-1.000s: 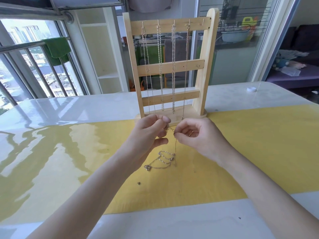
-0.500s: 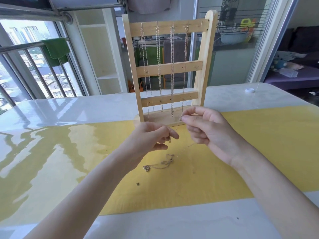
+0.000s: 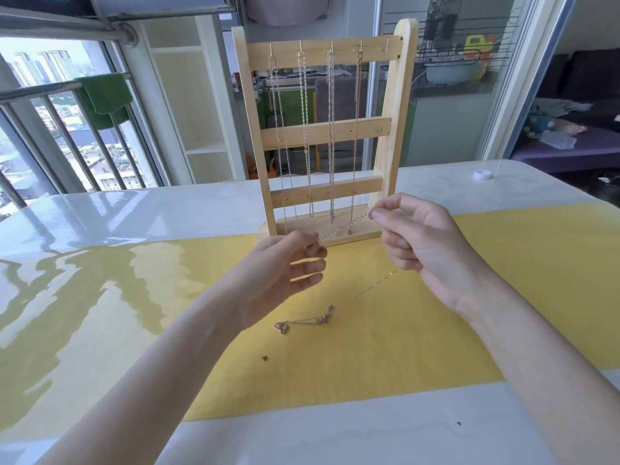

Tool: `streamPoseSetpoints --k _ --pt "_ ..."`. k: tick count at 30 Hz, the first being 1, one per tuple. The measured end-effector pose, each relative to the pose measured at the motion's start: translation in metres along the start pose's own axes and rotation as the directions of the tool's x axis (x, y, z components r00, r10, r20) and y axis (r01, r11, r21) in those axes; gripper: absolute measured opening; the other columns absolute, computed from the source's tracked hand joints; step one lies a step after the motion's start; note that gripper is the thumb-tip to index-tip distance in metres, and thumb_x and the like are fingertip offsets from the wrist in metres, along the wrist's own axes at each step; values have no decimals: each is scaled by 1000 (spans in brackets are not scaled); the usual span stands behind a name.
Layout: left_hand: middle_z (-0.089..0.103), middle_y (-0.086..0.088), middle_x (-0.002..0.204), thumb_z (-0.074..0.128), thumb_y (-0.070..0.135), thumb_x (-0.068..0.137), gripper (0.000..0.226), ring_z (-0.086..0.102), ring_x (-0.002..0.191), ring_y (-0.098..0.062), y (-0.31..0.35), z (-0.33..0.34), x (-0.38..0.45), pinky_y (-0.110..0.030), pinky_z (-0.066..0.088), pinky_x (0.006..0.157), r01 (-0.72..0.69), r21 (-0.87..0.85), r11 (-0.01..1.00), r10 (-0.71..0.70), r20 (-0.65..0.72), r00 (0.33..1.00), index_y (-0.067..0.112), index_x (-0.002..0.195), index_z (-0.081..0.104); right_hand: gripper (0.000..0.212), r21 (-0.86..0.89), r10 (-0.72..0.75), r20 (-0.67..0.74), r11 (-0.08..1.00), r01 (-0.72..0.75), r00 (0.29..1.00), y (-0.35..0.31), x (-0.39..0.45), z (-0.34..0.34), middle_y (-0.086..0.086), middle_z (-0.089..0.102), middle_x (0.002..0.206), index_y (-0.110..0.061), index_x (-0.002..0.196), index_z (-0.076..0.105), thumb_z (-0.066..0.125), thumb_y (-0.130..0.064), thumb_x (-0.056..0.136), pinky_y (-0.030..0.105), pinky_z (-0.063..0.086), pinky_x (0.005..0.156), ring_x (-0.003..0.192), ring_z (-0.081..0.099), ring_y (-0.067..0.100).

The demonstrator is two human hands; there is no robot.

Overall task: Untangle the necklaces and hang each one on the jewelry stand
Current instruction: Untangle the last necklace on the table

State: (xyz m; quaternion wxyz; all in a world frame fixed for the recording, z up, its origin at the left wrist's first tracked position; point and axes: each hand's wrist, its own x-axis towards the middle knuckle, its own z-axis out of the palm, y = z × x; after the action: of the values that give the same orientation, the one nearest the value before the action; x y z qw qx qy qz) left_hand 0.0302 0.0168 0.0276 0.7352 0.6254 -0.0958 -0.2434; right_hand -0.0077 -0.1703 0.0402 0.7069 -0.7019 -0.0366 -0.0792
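In front of the wooden jewelry stand (image 3: 323, 132), the left hand (image 3: 285, 273) and the right hand (image 3: 422, 243) each pinch one end of a short taut stretch of chain (image 3: 344, 227) between thumb and forefinger, the other fingers loosely curled and spread. From the right hand the chain trails down to a small tangle (image 3: 307, 322) lying on the yellow mat (image 3: 503, 297), nearer the person than the stand's base. Four necklaces (image 3: 330, 129) already hang from the stand's top bar; its rightmost hook (image 3: 387, 45) looks free. The risk, as I judge it, is pulling too hard: tension could tighten the knot in the tangle or snap the fine links. Lifting the chain close to the stand could also snag the hanging necklaces.
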Motion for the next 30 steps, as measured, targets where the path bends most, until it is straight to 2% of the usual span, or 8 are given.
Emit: streamPoseSetpoints --k 5,12,15,18,20,24,27,30 --pt "64 5 78 53 22 95 20 60 72 -8 -7 -10 3 -34 51 86 -74 528 846 146 -96 985 8 83 62 12 -55 -13 -41 998 11 999 5 2 -2 -9 41 50 -12 82 54 54 -8 93 19 21 41 45 24 9" --pt "53 15 84 68 34 84 18 58 88 -11 -15 -8 -2 -18 47 67 -66 978 199 -43 75 996 21 93 61 7 -388 -60 -155 922 -5 986 21 8 -11 -7 57 52 -6 88 57 52 -4 91 26 41 50 44 40 17" --pt "50 11 78 65 26 88 13 57 79 -13 -18 -7 -1 -16 44 61 -64 992 110 8 64 998 15 95 66 10 -615 -82 -141 788 -23 987 29 11 -13 -5 64 66 -13 91 56 49 -6 90 21 43 50 45 48 5" --pt "49 6 86 57 23 94 10 54 76 -14 -18 -6 -3 -23 43 68 -94 994 53 -19 95 995 15 95 62 16 -897 36 -79 433 -87 996 36 8 -15 -2 65 93 -20 106 57 48 -16 93 29 46 68 91 55 13" --pt "49 3 93 50 23 97 15 52 78 -15 -17 -5 -4 -22 40 68 -109 994 0 -20 109 994 12 101 60 20 -935 29 -13 353 -22 1000 37 4 -11 -2 63 105 -19 110 63 49 -19 94 32 44 80 110 44 19" --pt "64 4 80 46 19 99 16 62 77 -17 -6 -8 -4 -29 51 73 -101 968 232 -27 111 993 18 83 48 17 -772 15 302 591 235 953 42 0 16 -6 64 107 -19 102 73 60 -20 90 28 42 92 101 52 12" --pt "64 2 69 48 18 98 17 63 66 -15 -1 -11 -8 -27 54 73 -27 782 623 -78 97 992 12 82 47 18 -639 124 353 756 142 927 50 1 31 -6 64 104 -23 100 73 70 -29 83 36 48 90 94 59 10" --pt "54 4 60 49 14 98 16 55 54 -14 1 -17 -13 -27 51 65 33 640 768 -61 22 998 9 83 49 7 -496 168 393 866 55 904 45 1 33 -5 69 91 -19 88 73 71 -24 84 30 51 83 77 62 12"
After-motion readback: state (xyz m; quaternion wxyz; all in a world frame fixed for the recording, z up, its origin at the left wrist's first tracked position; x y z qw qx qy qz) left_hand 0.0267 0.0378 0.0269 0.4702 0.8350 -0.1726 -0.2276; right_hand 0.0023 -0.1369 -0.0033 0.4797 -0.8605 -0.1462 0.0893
